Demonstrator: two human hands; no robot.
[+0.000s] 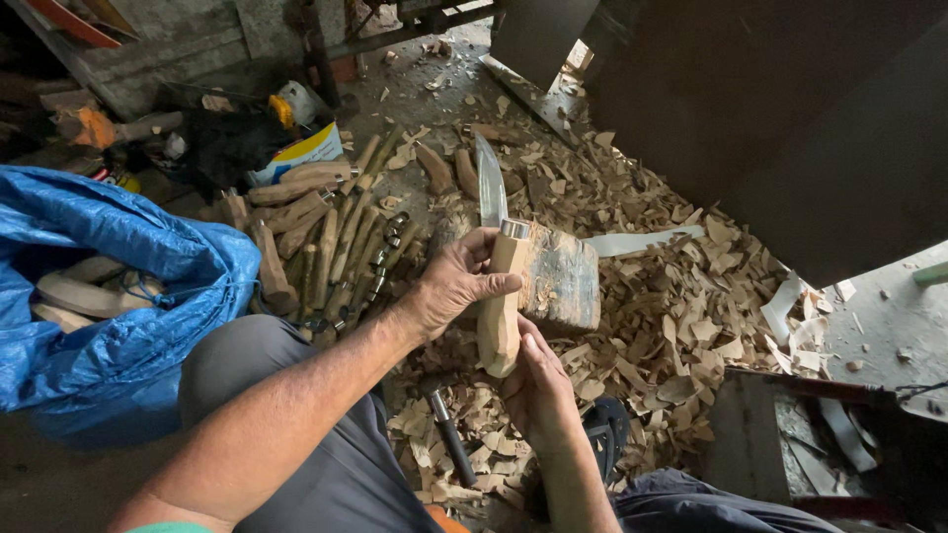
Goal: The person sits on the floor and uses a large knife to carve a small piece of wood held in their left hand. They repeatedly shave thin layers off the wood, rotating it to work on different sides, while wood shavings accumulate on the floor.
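Note:
My left hand [451, 284] grips the upper part of a pale wooden knife handle [503, 306], just below its metal collar [513, 229]. The curved steel blade [489, 186] points up and away from me. My right hand [538, 385] cups the butt end of the handle from below. The knife is held over a worn wooden chopping block [560, 278] that stands on the floor among wood shavings [681, 316].
Several rough carved handles [326, 237] lie in a pile to the left. A blue plastic sack [118, 286] holds more wood pieces. A hammer [449, 434] rests on the floor between my knees. Another loose blade [642, 240] lies right of the block. Dark panels [790, 118] stand at right.

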